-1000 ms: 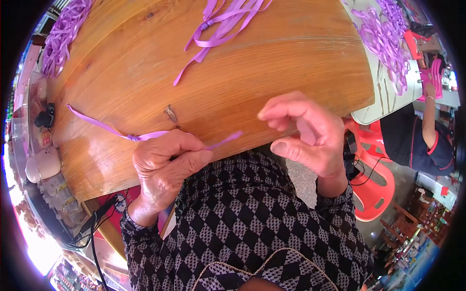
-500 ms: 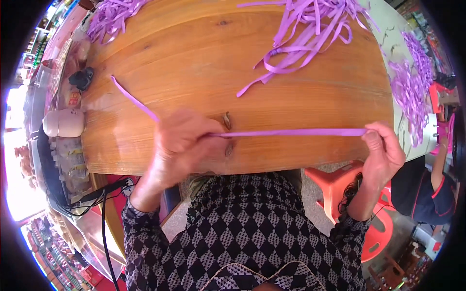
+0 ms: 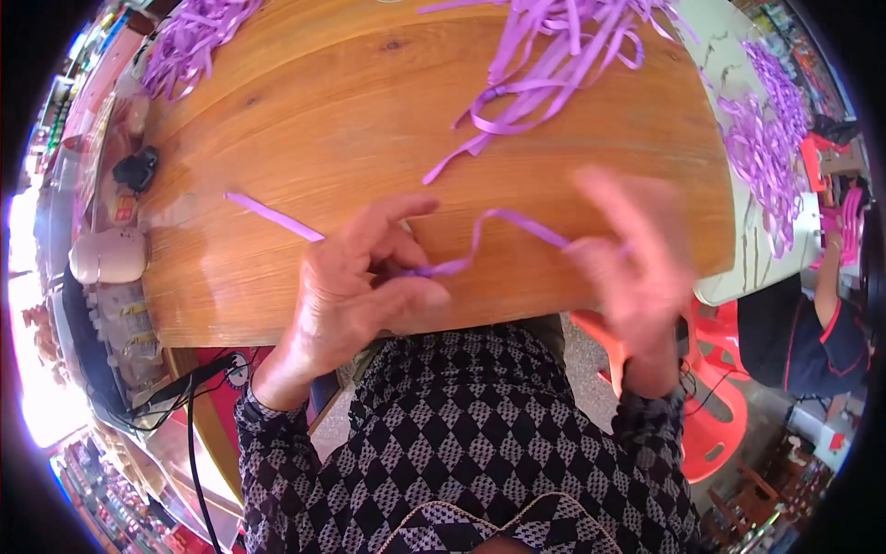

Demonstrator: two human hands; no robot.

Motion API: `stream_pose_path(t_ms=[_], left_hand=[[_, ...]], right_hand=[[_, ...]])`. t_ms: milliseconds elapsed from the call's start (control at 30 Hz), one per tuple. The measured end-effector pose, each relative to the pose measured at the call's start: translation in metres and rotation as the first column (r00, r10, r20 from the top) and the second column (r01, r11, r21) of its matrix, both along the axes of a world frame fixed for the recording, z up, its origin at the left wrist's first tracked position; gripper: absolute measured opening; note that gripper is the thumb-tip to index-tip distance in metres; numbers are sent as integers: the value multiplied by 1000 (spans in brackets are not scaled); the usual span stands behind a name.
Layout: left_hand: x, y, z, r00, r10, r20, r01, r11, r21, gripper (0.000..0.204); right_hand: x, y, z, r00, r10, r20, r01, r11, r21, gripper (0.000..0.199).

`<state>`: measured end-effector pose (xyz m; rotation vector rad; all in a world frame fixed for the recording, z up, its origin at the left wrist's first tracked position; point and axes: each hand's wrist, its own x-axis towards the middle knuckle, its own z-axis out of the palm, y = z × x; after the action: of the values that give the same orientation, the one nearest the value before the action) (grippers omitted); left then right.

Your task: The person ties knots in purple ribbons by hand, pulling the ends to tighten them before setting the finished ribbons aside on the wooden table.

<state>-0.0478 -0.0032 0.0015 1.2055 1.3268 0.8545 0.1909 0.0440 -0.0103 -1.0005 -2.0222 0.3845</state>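
Observation:
A long purple ribbon strip (image 3: 498,223) arches over the near edge of the wooden table (image 3: 323,120). My left hand (image 3: 355,286) pinches it between thumb and fingers, and its loose end (image 3: 272,214) sticks out to the left. My right hand (image 3: 637,268) is blurred by motion and holds the strip's other end, close to the table's near right edge. A pile of purple ribbon strips (image 3: 554,55) lies at the far middle of the table.
More purple strips are heaped at the far left corner (image 3: 189,42) and on a white table (image 3: 766,138) to the right. A person in dark clothes (image 3: 803,332) sits at right by red plastic stools (image 3: 720,415). A black cable (image 3: 194,406) hangs at lower left.
The strip was stretched straight between both hands; now my right hand has swung inward toward the left, and the strip bows up into a loop. My left hand stays near the table edge.

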Motion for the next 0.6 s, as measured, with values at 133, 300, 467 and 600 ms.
stream_pose_path(t_ms=[133,300,467,600], left_hand=[[17,7,6,977,-123,174,124,992,3,59],[14,9,1,915,34,402,11,994,-109,51],[16,7,-3,977,-89,195,129,970,-205,25],[21,5,2,961,-50,271,118,963,-243,20]], right_hand=[[-38,-6,-6,928,367,-64,-370,927,-63,37],[-34,-6,-20,916,310,-255,-325,946,-19,26],[-35,-13,-25,926,247,-285,-274,960,-60,23],[-35,-19,-15,933,257,-251,-284,956,-75,23]])
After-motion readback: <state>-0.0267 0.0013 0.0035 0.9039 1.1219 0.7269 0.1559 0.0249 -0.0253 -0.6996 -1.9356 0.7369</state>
